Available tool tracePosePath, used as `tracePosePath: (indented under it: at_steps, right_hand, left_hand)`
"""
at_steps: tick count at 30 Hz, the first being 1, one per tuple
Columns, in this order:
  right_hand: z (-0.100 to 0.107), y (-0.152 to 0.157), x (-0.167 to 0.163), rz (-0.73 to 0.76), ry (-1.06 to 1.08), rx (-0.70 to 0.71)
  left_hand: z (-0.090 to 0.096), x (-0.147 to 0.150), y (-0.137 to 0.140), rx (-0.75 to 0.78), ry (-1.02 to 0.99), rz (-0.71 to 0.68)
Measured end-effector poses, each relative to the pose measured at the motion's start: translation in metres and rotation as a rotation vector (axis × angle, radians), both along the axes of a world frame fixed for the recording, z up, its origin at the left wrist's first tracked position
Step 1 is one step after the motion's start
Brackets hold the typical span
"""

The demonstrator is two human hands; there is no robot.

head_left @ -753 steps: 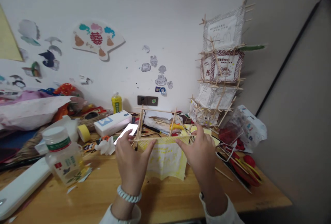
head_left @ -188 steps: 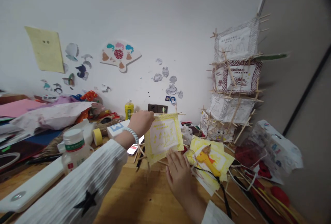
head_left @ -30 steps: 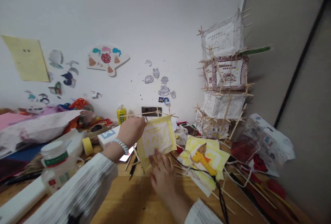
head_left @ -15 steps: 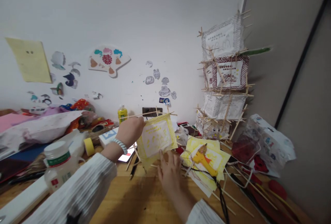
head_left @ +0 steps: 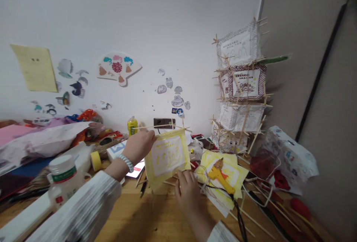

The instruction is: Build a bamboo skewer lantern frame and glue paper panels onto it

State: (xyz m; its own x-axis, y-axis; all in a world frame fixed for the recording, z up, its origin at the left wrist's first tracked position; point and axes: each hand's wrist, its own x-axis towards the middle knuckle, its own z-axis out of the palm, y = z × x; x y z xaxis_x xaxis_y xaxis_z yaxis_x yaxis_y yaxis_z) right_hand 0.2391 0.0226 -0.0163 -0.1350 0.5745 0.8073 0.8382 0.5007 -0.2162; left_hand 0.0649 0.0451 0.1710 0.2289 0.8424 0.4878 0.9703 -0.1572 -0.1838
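A yellow-bordered paper lantern panel (head_left: 169,156) on a frame of thin wooden sticks is held up over the wooden table. My left hand (head_left: 139,143) is closed round its upper left corner, where a stick (head_left: 164,125) runs along the top. At the panel's lower right edge my right hand (head_left: 189,193) has its fingers curled together and seems to pinch that edge; the fingertips are partly hidden. To the right, a yellow hot glue gun (head_left: 221,178) lies on more yellow-bordered paper sheets (head_left: 208,156), its black cord trailing forward.
A tall tower of stick-framed paper lanterns (head_left: 245,82) stands at the back right. Plastic packaging (head_left: 290,152) and loose sticks (head_left: 251,216) lie at the right. A white plastic jar (head_left: 63,182), yellow tape roll (head_left: 96,161) and yellow-capped drink bottle (head_left: 132,124) stand left.
The panel has turned more upright and sits slightly lower. My right hand has moved a little right and down along its lower edge, its fingers more curled. My left hand keeps its hold.
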Motion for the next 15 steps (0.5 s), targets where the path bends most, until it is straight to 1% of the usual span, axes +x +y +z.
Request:
tracePosePath:
  at_steps: [2,4,6,7,8,10,13,15]
  right_hand:
    - [0.004,-0.001,0.007,-0.005,0.106,0.080]
    - [0.009,-0.001,0.015,-0.046,0.218,0.141]
    - [0.013,0.003,0.022,-0.068,0.310,0.163]
    - [0.014,0.006,0.024,-0.055,0.348,0.149]
    - [0.015,0.011,0.026,-0.023,0.382,0.114]
    - [0.013,0.021,0.029,0.084,0.449,-0.003]
    - [0.007,0.033,0.028,0.303,0.588,-0.252]
    - [0.004,0.037,0.027,0.412,0.651,-0.376]
  left_hand:
    - [-0.003,-0.004,-0.003,-0.012,0.015,-0.022]
    - [-0.006,-0.007,-0.006,-0.020,0.026,-0.046]
    - [-0.011,-0.010,-0.011,-0.026,0.033,-0.075]
    - [-0.013,-0.011,-0.013,-0.033,0.035,-0.092]
    - [-0.015,-0.012,-0.015,-0.046,0.037,-0.104]
    - [-0.021,-0.013,-0.020,-0.081,0.048,-0.129]
    - [-0.030,-0.016,-0.026,-0.101,0.075,-0.169]
    - [-0.038,-0.018,-0.029,-0.071,0.070,-0.222]
